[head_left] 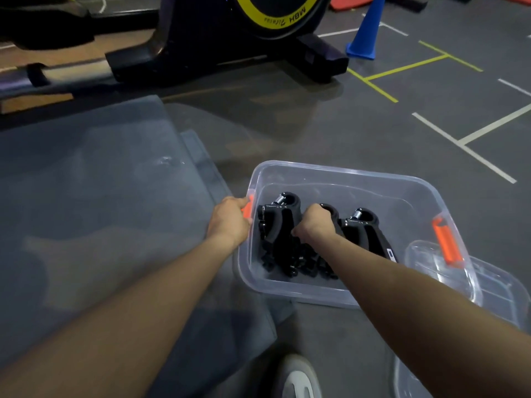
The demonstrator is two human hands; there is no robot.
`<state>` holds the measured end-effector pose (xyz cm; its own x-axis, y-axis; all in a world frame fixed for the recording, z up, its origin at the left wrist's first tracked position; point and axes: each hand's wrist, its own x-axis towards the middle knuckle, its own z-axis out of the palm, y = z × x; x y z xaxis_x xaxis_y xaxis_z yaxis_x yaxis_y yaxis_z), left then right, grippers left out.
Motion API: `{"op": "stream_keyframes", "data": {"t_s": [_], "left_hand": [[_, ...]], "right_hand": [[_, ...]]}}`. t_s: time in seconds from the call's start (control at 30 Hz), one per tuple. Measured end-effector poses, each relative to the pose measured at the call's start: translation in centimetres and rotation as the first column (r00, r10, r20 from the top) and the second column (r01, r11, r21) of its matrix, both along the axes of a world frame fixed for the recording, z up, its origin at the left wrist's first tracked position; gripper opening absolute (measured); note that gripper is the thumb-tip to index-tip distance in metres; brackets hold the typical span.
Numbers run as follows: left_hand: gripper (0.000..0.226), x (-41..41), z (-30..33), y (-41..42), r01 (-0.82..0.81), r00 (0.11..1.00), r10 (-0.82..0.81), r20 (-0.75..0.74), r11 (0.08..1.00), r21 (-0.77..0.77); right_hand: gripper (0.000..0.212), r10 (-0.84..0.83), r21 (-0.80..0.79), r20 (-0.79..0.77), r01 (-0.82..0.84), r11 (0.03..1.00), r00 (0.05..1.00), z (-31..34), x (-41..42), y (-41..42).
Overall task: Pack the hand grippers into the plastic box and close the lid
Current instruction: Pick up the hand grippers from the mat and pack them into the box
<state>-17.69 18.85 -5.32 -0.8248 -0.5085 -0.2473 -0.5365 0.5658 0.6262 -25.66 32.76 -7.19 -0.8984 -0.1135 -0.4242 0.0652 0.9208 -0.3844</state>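
Black grippers [290,239] are lying in the box [342,179], the right hand [314,222] curling round the middle one while the left hand [230,219] is gripping the orange latch [248,206] beside its fingers, risking tipping the box.

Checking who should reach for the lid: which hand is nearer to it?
Right. The right hand is inside the box gripping a hand gripper, closer to the lid lying past the box's right end. The left hand holds the orange latch at the far end.
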Motion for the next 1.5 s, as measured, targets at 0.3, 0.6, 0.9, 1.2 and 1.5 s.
{"op": "stream_keyframes", "data": {"t_s": [0.3, 0.6, 0.9, 1.2, 1.5], "left_hand": [[0.046, 0.3, 0.4, -0.8, 0.063, 0.998, -0.063, 0.006, 0.998, 0.024], [0.042, 11.2, 6.3, -10.6, -0.231, 0.972, 0.228, -0.058, 0.972, -0.044], [0.039, 26.5, 7.8, -23.7, -0.542, 0.839, 0.545, -0.017, 0.831, -0.127], [0.032, 33.9, 2.7, -33.1, -0.687, 0.724, 0.688, -0.042, 0.715, -0.13], [0.039, 31.5, -2.3, -37.9, -0.804, 0.591, 0.806, -0.033, 0.586, -0.096]], "right_hand": [[0.037, 0.094, -0.071, -0.066, -0.099, 0.993, 0.993, 1.7, 0.4, -0.7], [0.053, 0.223, -0.37, -0.137, -0.258, 0.892, 0.965, 8.7, 6.8, -11.6], [0.052, 0.478, -0.47, -0.095, -0.463, 0.752, 0.873, 8.6, 21.0, -28.8], [0.051, 0.646, -0.381, -0.08, -0.622, 0.684, 0.759, 4.5, 28.3, -39.2], [0.048, 0.624, -0.353, -0.086, -0.61, 0.71, 0.777, 1.4, 26.8, -43.7]]}}
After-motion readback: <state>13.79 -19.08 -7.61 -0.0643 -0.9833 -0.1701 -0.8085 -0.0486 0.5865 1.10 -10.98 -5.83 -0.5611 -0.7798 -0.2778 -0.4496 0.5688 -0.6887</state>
